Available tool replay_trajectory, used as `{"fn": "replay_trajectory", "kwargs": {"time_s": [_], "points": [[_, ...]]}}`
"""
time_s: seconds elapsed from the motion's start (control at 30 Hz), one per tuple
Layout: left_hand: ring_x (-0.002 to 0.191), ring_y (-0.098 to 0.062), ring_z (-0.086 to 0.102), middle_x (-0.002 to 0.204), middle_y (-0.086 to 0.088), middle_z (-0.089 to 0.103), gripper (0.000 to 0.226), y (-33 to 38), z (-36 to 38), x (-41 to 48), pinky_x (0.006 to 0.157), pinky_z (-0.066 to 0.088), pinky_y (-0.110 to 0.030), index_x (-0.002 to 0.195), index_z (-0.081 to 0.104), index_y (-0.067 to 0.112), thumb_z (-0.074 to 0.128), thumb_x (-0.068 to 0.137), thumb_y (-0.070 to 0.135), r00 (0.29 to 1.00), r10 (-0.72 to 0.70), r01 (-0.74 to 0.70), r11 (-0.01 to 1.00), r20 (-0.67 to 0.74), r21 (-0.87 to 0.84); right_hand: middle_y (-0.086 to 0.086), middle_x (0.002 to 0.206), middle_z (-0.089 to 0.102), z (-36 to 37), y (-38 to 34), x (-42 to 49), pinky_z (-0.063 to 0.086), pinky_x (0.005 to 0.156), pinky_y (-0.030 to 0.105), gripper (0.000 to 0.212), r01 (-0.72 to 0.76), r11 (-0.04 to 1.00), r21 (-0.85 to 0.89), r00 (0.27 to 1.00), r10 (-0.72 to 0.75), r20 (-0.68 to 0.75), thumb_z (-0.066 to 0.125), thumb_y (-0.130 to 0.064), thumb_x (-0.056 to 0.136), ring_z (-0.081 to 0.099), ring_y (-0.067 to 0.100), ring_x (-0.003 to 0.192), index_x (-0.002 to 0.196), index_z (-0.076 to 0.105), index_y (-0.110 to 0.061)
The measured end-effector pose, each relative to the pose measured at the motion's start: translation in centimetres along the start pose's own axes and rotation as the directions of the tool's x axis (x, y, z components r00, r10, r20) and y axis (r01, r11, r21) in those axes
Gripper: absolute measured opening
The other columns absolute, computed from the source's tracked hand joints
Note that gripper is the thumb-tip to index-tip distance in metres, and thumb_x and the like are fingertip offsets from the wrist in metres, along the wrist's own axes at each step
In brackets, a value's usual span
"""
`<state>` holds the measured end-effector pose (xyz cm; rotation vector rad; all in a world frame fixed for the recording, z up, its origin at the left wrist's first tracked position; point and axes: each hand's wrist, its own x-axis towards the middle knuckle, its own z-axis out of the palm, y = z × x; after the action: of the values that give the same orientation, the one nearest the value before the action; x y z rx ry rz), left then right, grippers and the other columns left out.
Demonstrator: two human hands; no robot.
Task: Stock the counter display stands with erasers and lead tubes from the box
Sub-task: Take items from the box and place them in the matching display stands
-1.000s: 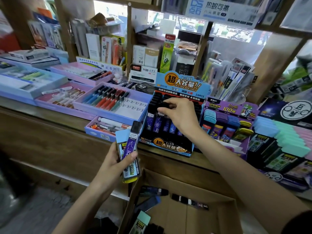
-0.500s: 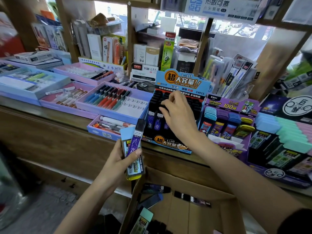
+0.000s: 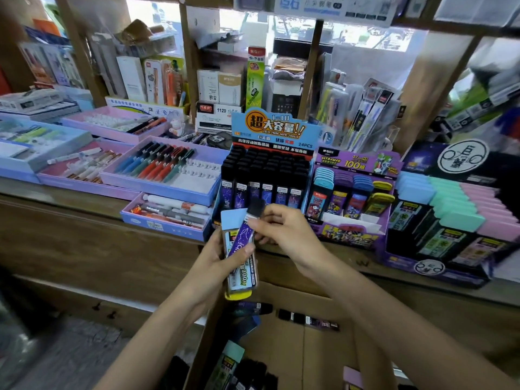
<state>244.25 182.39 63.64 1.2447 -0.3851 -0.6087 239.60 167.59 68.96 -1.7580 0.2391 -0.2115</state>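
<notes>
Left hand (image 3: 215,261) grips tubes (image 3: 235,275) at the counter's (image 3: 107,218) front edge, over the box (image 3: 304,350); right hand (image 3: 287,230) pinches the purple tube's (image 3: 242,238) top.

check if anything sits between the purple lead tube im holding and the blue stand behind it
Nothing visible does. The purple lead tube, held in the left hand and pinched by the right hand, is just in front of the blue stand, only air between. Its front row looks full.

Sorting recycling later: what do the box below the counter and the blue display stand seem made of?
The box looks like plain brown cardboard, matt, with folded flaps. The blue display stand looks like colour-printed card, judging by its flat shaped header; its sheen is unclear.
</notes>
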Motion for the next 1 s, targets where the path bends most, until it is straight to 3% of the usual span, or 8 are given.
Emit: {"fn": "replay_trajectory", "kwargs": {"time_s": [0.1, 0.23, 0.4, 0.57, 0.67, 0.8, 0.9, 1.0], "points": [[0.091, -0.017, 0.068, 0.096, 0.000, 0.072, 0.047, -0.2, 1.6, 0.6, 0.079, 0.052, -0.035, 0.116, 0.058, 0.027, 0.065, 0.071, 0.041, 0.999, -0.038, 0.038, 0.996, 0.001, -0.086, 0.007, 0.082, 0.063, -1.6, 0.2, -0.5, 0.049, 0.057, 0.015, 0.009, -0.006, 0.998, 0.056, 0.999, 0.008, -0.032, 0.064, -0.013, 0.087, 0.061, 0.000, 0.061, 0.084, 0.058, -0.007], [0.102, -0.029, 0.062, 0.101, -0.005, 0.070, 0.047, -0.7, 3.6, 1.4, 0.095, 0.047, -0.049, 0.120, 0.057, 0.023, 0.060, 0.076, 0.039, 0.997, -0.076, 0.077, 0.987, 0.013, -0.138, 0.014, 0.088, 0.066, -4.0, 0.5, -1.4, 0.051, 0.058, 0.017, 0.012, -0.007, 0.996, 0.088, 0.997, 0.013, -0.070, 0.062, -0.014, 0.088, 0.064, 0.002, 0.068, 0.079, 0.056, -0.011], [0.094, -0.019, 0.067, 0.103, 0.002, 0.071, 0.040, -1.3, 5.8, 2.0, 0.082, 0.053, -0.038, 0.119, 0.055, 0.030, 0.055, 0.080, 0.042, 0.998, -0.027, 0.027, 1.000, 0.049, -0.004, 0.020, 0.098, 0.069, -7.7, 0.5, -2.8, 0.055, 0.067, 0.025, 0.005, -0.046, 0.987, 0.153, 0.990, 0.066, -0.128, 0.063, -0.011, 0.088, 0.067, 0.015, 0.081, 0.088, 0.059, -0.008], [0.100, -0.010, 0.066, 0.108, 0.007, 0.070, 0.037, -1.0, 5.9, 2.2, 0.085, 0.052, -0.033, 0.116, 0.056, 0.034, 0.052, 0.081, 0.042, 1.000, 0.005, -0.006, 0.999, 0.030, 0.041, 0.003, 0.079, 0.072, -11.6, -1.3, -3.0, 0.055, 0.070, 0.031, 0.008, 0.036, 0.987, 0.156, 0.964, 0.007, -0.267, 0.067, -0.010, 0.084, 0.067, 0.014, 0.071, 0.091, 0.065, -0.006], [0.100, -0.011, 0.066, 0.106, 0.006, 0.070, 0.039, -0.6, 4.5, 2.0, 0.082, 0.053, -0.034, 0.119, 0.056, 0.030, 0.053, 0.080, 0.038, 1.000, 0.015, -0.015, 0.999, 0.000, 0.030, 0.001, 0.077, 0.073, -12.1, -2.6, -2.0, 0.055, 0.065, 0.024, 0.009, 0.109, 0.986, 0.125, 0.945, -0.063, -0.321, 0.070, -0.012, 0.082, 0.068, 0.012, 0.068, 0.090, 0.067, -0.009], [0.088, -0.013, 0.069, 0.093, 0.004, 0.072, 0.032, 0.2, 1.9, 1.4, 0.067, 0.057, -0.032, 0.110, 0.060, 0.030, 0.053, 0.079, 0.033, 0.997, 0.031, -0.030, 0.999, -0.067, 0.010, -0.004, 0.068, 0.070, -9.3, -3.5, 1.0, 0.055, 0.058, 0.020, 0.012, 0.173, 0.985, 0.003, 0.937, -0.164, -0.307, 0.070, -0.007, 0.082, 0.067, 0.008, 0.064, 0.080, 0.066, -0.019], [0.084, -0.015, 0.069, 0.088, 0.004, 0.072, 0.031, 0.3, 0.1, 0.9, 0.068, 0.056, -0.039, 0.109, 0.060, 0.029, 0.053, 0.079, 0.032, 0.993, 0.021, -0.025, 0.999, -0.112, -0.030, 0.004, 0.070, 0.068, -6.1, -3.1, 3.4, 0.058, 0.063, 0.030, 0.016, 0.170, 0.977, -0.129, 0.939, -0.200, -0.279, 0.071, -0.008, 0.081, 0.064, 0.012, 0.064, 0.072, 0.061, -0.017], [0.083, -0.014, 0.070, 0.088, 0.005, 0.072, 0.029, 0.2, -1.1, 0.5, 0.066, 0.056, -0.036, 0.106, 0.062, 0.033, 0.054, 0.079, 0.033, 0.991, 0.028, -0.034, 0.998, -0.130, -0.045, 0.004, 0.074, 0.068, -3.8, -2.3, 4.7, 0.057, 0.072, 0.042, 0.018, 0.167, 0.956, -0.243, 0.936, -0.231, -0.267, 0.071, -0.015, 0.082, 0.062, 0.012, 0.068, 0.070, 0.059, -0.021]]}}
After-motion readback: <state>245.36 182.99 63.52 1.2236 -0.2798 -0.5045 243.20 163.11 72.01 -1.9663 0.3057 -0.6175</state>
